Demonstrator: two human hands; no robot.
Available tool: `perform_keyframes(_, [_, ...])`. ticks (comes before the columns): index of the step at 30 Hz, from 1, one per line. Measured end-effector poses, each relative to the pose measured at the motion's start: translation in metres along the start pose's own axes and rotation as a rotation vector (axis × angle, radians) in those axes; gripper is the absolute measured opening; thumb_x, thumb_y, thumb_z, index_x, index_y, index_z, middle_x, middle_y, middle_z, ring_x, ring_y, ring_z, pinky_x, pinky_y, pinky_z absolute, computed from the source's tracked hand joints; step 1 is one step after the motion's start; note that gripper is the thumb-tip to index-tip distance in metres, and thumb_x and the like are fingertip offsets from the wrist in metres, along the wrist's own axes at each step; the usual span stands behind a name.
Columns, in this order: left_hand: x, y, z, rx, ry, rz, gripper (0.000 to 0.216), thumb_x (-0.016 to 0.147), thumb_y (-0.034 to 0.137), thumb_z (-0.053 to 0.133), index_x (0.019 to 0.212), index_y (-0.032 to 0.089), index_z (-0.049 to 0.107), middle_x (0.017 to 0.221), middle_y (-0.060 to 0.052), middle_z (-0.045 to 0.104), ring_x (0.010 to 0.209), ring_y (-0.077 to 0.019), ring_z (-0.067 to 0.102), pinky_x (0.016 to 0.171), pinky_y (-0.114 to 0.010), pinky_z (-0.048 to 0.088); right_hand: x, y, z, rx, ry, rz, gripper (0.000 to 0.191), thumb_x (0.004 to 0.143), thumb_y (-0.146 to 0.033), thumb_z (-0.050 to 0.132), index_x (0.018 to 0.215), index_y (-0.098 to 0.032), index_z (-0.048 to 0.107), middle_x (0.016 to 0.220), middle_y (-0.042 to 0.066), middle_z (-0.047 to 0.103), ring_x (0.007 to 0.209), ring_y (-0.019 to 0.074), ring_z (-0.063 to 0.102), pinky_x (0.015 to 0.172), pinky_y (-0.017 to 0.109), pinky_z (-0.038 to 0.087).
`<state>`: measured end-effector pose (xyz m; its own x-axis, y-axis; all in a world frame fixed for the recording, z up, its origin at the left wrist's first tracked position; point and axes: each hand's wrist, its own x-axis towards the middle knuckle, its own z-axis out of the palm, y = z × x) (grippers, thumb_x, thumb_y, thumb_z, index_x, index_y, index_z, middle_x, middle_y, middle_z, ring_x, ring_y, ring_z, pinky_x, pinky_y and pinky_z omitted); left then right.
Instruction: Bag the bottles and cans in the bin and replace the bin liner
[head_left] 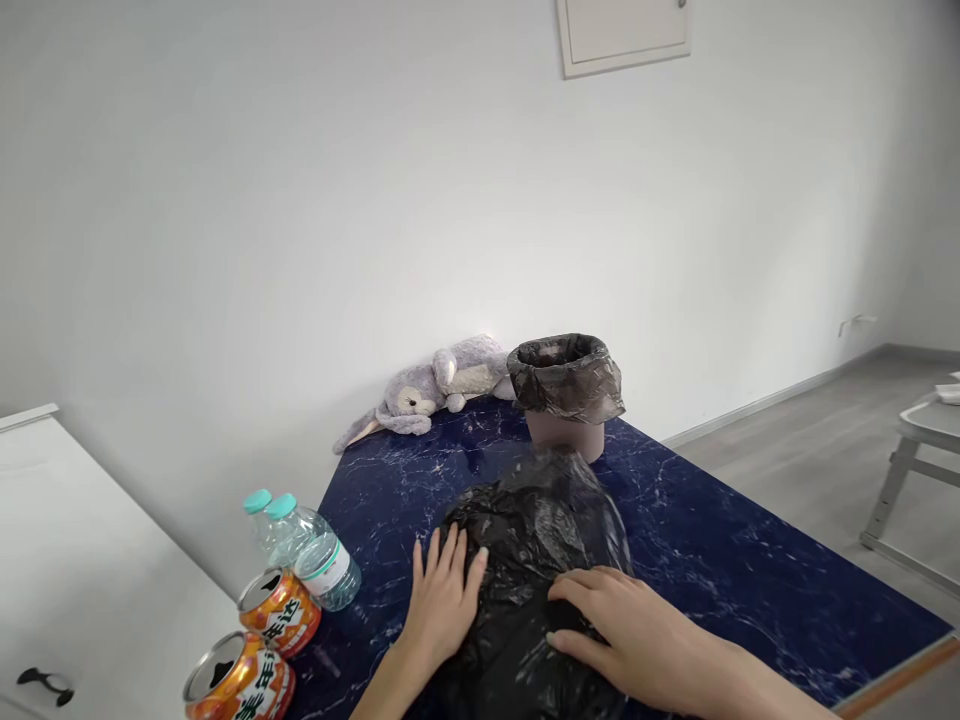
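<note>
A puffed-up black plastic garbage bag (551, 530) lies on the dark blue marbled table (720, 560) in front of me. My left hand (445, 595) rests on the bag's left side with its fingers spread. On the right side of the bag lies my right hand (611, 625), its fingers slightly bent and the thumb apart from them. Neither hand shows a closed grip. Just beyond the bag stands a small pinkish trash bin (574, 435) lined with a dark translucent bag (562, 385) folded over its rim. What is inside the black bag is hidden.
Two opened orange soda cans (281, 610) and two clear bottles (322, 560) with teal caps stand at the left table edge. A grey plush toy (439, 385) lies against the wall. A white cabinet (97, 560) is at left, and a folding table (919, 430) at far right.
</note>
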<state>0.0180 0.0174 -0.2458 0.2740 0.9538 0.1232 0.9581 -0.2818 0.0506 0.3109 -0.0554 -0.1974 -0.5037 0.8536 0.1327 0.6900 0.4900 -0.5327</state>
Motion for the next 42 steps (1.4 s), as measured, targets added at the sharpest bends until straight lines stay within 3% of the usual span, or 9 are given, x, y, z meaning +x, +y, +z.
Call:
perform_keyframes(4, [-0.009, -0.027, -0.018, -0.002, 0.081, -0.073, 0.059, 0.113, 0.045, 0.02, 0.148, 0.027, 0.063, 0.154, -0.008, 0.063, 0.148, -0.0371, 0.05, 0.124, -0.073, 0.026, -0.003, 0.007, 0.002, -0.049, 0.037, 0.026, 0.028, 0.103, -0.032, 0.06, 0.126, -0.021, 0.072, 0.127, 0.011, 0.074, 0.117, 0.0342, 0.07, 0.101, 0.051, 0.057])
perform_keyframes(7, [-0.017, -0.037, -0.03, -0.022, 0.125, -0.049, 0.055, 0.113, 0.046, 0.024, 0.147, 0.028, 0.064, 0.157, -0.005, 0.06, 0.153, -0.0296, 0.045, 0.128, -0.061, 0.03, -0.008, -0.005, -0.001, -0.08, 0.105, -0.092, 0.031, 0.103, -0.031, 0.061, 0.133, -0.023, 0.069, 0.138, 0.011, 0.07, 0.128, 0.0325, 0.065, 0.108, 0.047, 0.055])
perform_keyframes(11, [-0.028, -0.05, -0.023, -0.042, 0.059, 0.091, 0.056, 0.111, 0.052, 0.035, 0.164, 0.033, 0.04, 0.171, 0.0, 0.039, 0.162, -0.0276, 0.028, 0.131, -0.056, 0.028, -0.015, -0.022, 0.009, -0.168, 0.145, -0.419, 0.055, 0.099, -0.062, 0.063, 0.141, -0.027, 0.064, 0.144, 0.007, 0.069, 0.131, 0.0304, 0.066, 0.106, 0.038, 0.058])
perform_keyframes(14, [-0.036, -0.063, -0.002, -0.007, 0.025, 0.105, 0.063, 0.111, 0.054, 0.036, 0.169, 0.036, 0.02, 0.174, -0.001, 0.029, 0.162, -0.0304, 0.025, 0.129, -0.058, 0.03, -0.019, -0.024, 0.028, -0.327, 0.272, -0.516, 0.067, 0.096, -0.073, 0.059, 0.145, -0.027, 0.062, 0.143, 0.008, 0.07, 0.13, 0.0324, 0.068, 0.099, 0.037, 0.061])
perform_keyframes(18, [-0.039, -0.069, 0.019, 0.021, 0.029, 0.044, 0.064, 0.111, 0.056, 0.032, 0.169, 0.035, 0.014, 0.175, 0.0, 0.024, 0.162, -0.0314, 0.022, 0.13, -0.06, 0.027, -0.023, -0.015, 0.051, -0.451, 0.446, -0.464, 0.053, 0.1, -0.051, 0.064, 0.146, -0.025, 0.059, 0.146, 0.013, 0.067, 0.134, 0.0372, 0.063, 0.099, 0.047, 0.061])
perform_keyframes(22, [-0.038, -0.062, 0.019, 0.028, 0.039, 0.006, 0.064, 0.111, 0.056, 0.03, 0.169, 0.032, 0.018, 0.176, 0.001, 0.024, 0.163, -0.0305, 0.019, 0.131, -0.06, 0.024, -0.02, -0.007, 0.061, -0.331, 0.533, -0.394, 0.03, 0.093, -0.013, 0.059, 0.116, -0.029, 0.07, 0.136, 0.008, 0.07, 0.135, 0.0344, 0.061, 0.108, 0.056, 0.055])
perform_keyframes(27, [-0.043, -0.056, 0.014, 0.009, 0.024, -0.055, 0.066, 0.111, 0.058, 0.028, 0.168, 0.028, 0.023, 0.175, -0.002, 0.026, 0.163, -0.0328, 0.019, 0.13, -0.062, 0.024, -0.015, -0.004, 0.041, -0.106, 0.65, -0.386, 0.025, 0.094, -0.005, 0.051, 0.086, -0.025, 0.063, 0.103, 0.003, 0.071, 0.109, 0.0226, 0.068, 0.109, 0.05, 0.053])
perform_keyframes(35, [-0.083, -0.049, 0.005, -0.057, 0.122, -0.09, 0.066, 0.106, 0.057, 0.046, 0.165, 0.027, 0.039, 0.169, -0.007, 0.041, 0.16, -0.0379, 0.028, 0.125, -0.067, 0.033, -0.054, 0.0, -0.021, -0.197, 0.601, -0.444, 0.021, 0.094, -0.007, 0.056, 0.096, -0.026, 0.063, 0.097, 0.005, 0.073, 0.089, 0.0209, 0.071, 0.085, 0.037, 0.062])
perform_keyframes(42, [-0.118, -0.053, -0.041, -0.129, 0.234, 0.088, 0.045, 0.102, 0.044, 0.06, 0.147, 0.04, 0.058, 0.159, -0.002, 0.057, 0.146, -0.0295, 0.055, 0.116, -0.051, 0.053, -0.083, 0.021, -0.024, -0.151, 0.597, -0.431, 0.019, 0.095, -0.014, 0.058, 0.101, -0.03, 0.066, 0.095, 0.005, 0.074, 0.087, 0.0213, 0.075, 0.08, 0.029, 0.063])
